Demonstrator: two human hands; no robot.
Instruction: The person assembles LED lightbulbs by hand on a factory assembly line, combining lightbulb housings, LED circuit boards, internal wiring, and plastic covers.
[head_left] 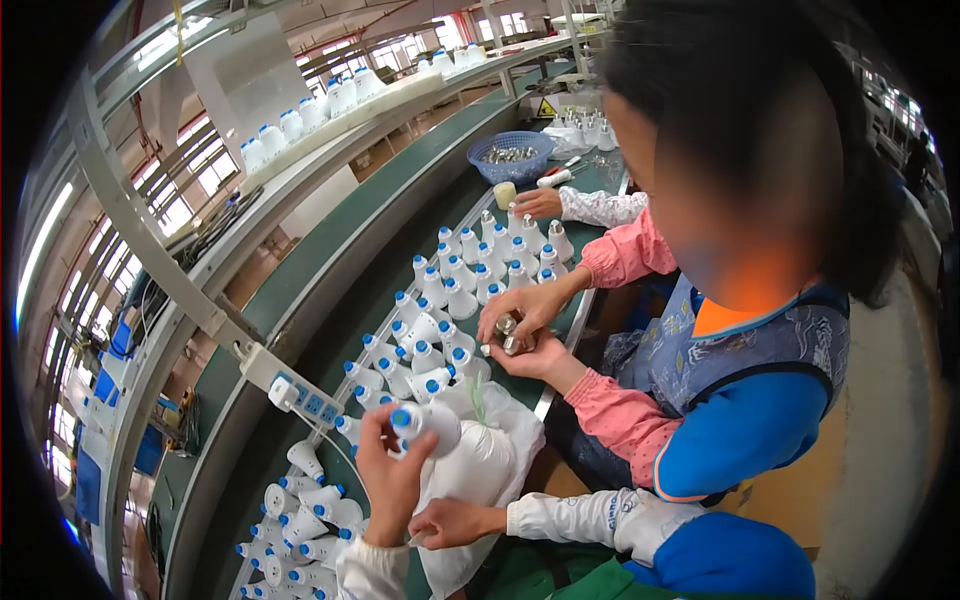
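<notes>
My left hand (pixel 392 480) holds up a white cone-shaped housing (pixel 436 428) with a blue cap, gripped between thumb and fingers. Below and to the right, my right hand (pixel 455 523) has its fingers pressed together at the side of a white plastic bag (pixel 482 462); what they pinch is too small to make out. Rows of similar white housings (pixel 424 357) stand upright on the green surface beyond the bag. More housings (pixel 303 522) lie in a loose pile to the left of my left hand.
A co-worker at the right holds metal caps (pixel 512 338) in both hands. Another person's hand (pixel 540 203) is by the farther housings. Behind are a blue basket (pixel 511 155) of metal parts and a white tape roll (pixel 504 194). A power strip (pixel 300 388) hangs at the left.
</notes>
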